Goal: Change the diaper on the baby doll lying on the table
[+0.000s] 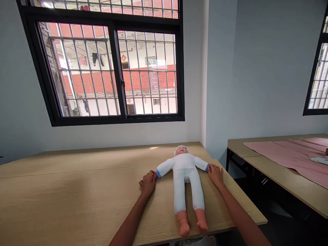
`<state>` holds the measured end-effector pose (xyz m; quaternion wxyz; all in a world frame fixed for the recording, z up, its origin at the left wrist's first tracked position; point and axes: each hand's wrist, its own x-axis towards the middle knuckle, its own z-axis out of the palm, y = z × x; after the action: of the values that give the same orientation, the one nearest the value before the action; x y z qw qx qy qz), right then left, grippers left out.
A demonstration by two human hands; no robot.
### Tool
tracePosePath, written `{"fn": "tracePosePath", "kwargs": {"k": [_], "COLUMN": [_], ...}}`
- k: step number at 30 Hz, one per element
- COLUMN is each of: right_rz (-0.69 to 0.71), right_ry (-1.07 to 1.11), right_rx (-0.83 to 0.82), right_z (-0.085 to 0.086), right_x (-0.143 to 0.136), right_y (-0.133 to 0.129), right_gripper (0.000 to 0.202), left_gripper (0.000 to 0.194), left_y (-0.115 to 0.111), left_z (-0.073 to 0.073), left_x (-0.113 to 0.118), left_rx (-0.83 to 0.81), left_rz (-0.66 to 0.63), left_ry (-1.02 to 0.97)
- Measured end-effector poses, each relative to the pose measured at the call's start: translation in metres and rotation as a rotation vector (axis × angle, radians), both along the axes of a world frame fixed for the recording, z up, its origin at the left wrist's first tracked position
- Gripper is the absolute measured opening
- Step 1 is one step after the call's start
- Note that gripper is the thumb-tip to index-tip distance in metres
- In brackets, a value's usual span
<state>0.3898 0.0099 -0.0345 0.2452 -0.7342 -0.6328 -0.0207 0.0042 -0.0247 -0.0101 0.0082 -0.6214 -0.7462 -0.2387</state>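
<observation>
A baby doll (186, 164) in a white suit with blue cuffs lies face up on the wooden table (77, 201). Its head, in a patterned cap, points to the wall, and its bare feet lie at the front edge. Both doll arms are spread outward. My left hand (148, 182) has its fingers closed round the doll's hand at the left cuff. At the other cuff, my right hand (215, 174) has its fingers curled over the doll's other hand, which is mostly hidden.
A second table (276, 176) on the right bears a pink cloth (289, 155). A gap separates the two tables. Behind the doll's table stand a pale wall and a black-framed window (116, 75) with bars outside.
</observation>
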Motion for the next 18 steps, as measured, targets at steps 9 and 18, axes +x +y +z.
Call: {"fn": "tracePosePath", "kwargs": {"k": [9, 18], "right_rz": [-0.012, -0.018], "right_ry": [-0.004, -0.028], "right_rx": [0.014, 0.018], "right_z": [0.003, 0.001], "right_x": [-0.002, 0.000], "right_y": [-0.002, 0.000], "right_gripper": [0.038, 0.038], "left_gripper": [0.029, 0.037], "left_y": [-0.003, -0.014], "left_z": [0.002, 0.034], "left_x": [0.003, 0.021], "left_rx": [0.005, 0.649], "left_rz": [0.009, 0.046], "left_ry": [-0.004, -0.154]}}
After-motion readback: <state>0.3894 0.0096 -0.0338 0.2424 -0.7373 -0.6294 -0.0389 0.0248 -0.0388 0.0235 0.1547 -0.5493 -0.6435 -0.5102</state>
